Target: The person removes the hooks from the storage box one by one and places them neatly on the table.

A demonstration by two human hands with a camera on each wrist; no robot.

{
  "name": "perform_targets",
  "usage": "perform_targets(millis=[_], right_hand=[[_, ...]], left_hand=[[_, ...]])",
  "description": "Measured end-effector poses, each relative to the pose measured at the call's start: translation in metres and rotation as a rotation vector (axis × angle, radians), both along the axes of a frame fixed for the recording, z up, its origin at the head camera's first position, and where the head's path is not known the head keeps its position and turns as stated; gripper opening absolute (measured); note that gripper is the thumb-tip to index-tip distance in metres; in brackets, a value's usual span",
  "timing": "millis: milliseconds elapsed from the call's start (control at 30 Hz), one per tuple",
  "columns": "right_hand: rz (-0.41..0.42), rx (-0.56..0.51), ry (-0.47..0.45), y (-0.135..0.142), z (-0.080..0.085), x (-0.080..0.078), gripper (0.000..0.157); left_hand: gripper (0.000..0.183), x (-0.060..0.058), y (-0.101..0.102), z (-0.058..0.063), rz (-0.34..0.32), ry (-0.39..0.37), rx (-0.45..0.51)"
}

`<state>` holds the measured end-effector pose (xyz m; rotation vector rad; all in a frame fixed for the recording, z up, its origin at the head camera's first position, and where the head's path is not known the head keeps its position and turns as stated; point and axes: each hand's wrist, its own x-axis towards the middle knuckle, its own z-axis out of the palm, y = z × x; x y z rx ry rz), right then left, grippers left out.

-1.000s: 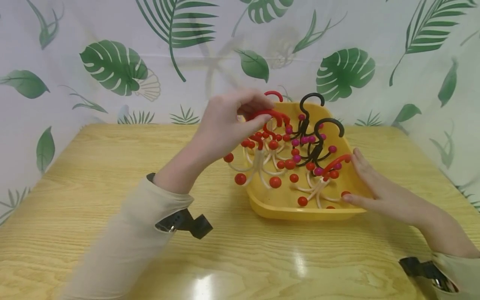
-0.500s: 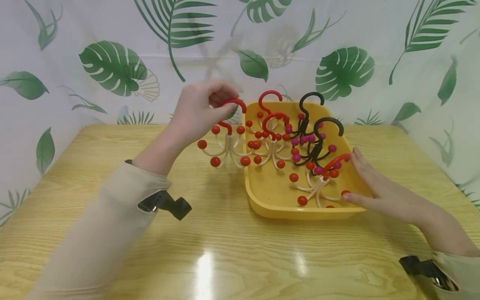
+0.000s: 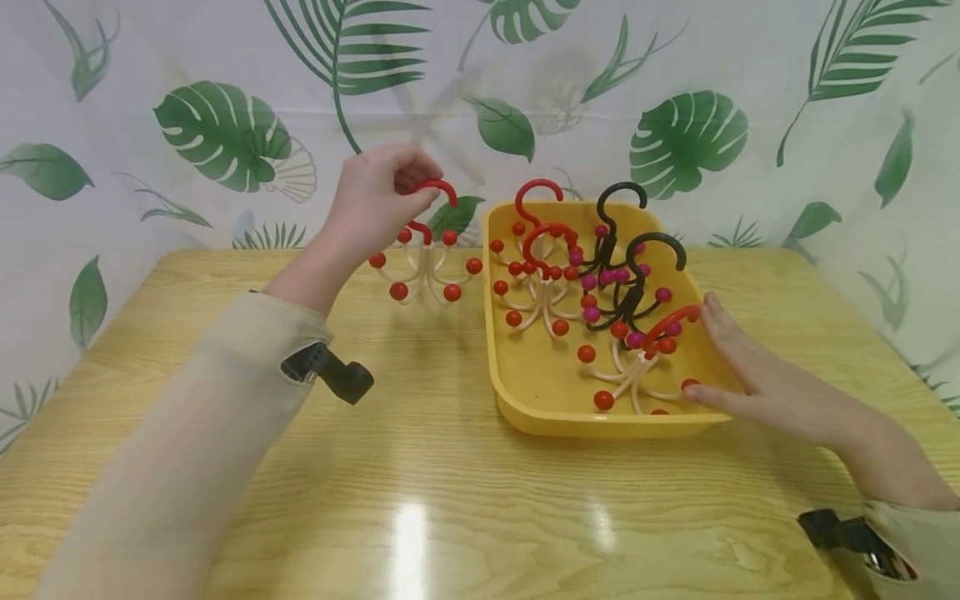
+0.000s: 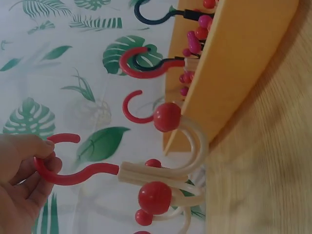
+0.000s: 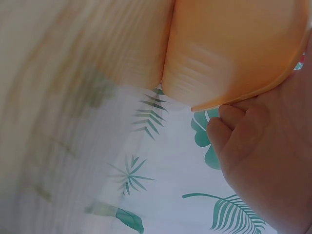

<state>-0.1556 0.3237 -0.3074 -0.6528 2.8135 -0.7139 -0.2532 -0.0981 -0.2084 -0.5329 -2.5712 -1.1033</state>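
My left hand (image 3: 381,200) pinches the red hook of a claw hanger (image 3: 427,258), between thumb and fingers. Its cream curved arms end in red balls and hang upright over the table, left of the yellow basin (image 3: 517,411). In the left wrist view, the same hanger (image 4: 146,170) lies sideways across the picture. My right hand (image 3: 772,392) holds the basin's right rim, thumb at the front and fingers along the side. Inside the basin stand red-hooked hangers (image 3: 546,287), black hangers (image 3: 633,296) with pink balls, and a tilted red-hooked hanger (image 3: 637,371) beside the right thumb.
The wooden table (image 3: 450,500) runs up to a leaf-patterned backdrop (image 3: 585,75). The basin's left wall (image 3: 491,317) rises between the held hanger and those inside. Hooks of several hangers stick up above the rim.
My left hand has lifted the red-hooked claw hanger out of the basin and carried it left and back, over the table. The right hand has stayed at the basin's rim.
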Motion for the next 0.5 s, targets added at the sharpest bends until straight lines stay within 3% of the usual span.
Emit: perform_targets(millis=[267, 500], right_hand=[[-0.012, -0.006, -0.014, 0.000, 0.000, 0.001, 0.093], [-0.019, 0.008, -0.011, 0.001, 0.000, 0.000, 0.094]], left_hand=[[0.017, -0.022, -0.005, -0.024, 0.062, -0.007, 0.027], [0.019, -0.040, -0.007, -0.039, 0.085, 0.033, 0.087]])
